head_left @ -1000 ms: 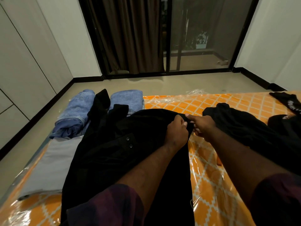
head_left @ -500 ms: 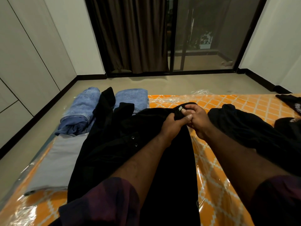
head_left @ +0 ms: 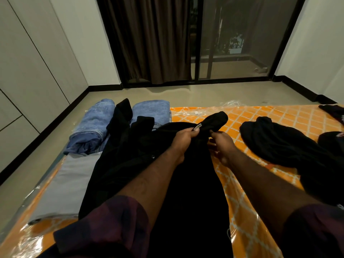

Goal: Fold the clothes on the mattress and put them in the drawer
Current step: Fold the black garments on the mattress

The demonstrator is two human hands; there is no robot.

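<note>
Black garment — white-tagged, rumpled — clamped in fingers of left hand and right hand.

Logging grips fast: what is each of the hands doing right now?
Left hand: closed on the black garment, near its label.
Right hand: fingers pinching the same garment's edge.

We see the black garment as matt woven cloth with small shiny snaps and a pale sewn label. The mattress is orange patterned fabric under glossy, crinkled clear plastic wrap. The jeans are rough blue denim. The grey sheet is smooth and matt. The floor is smooth with a slight sheen.
</note>
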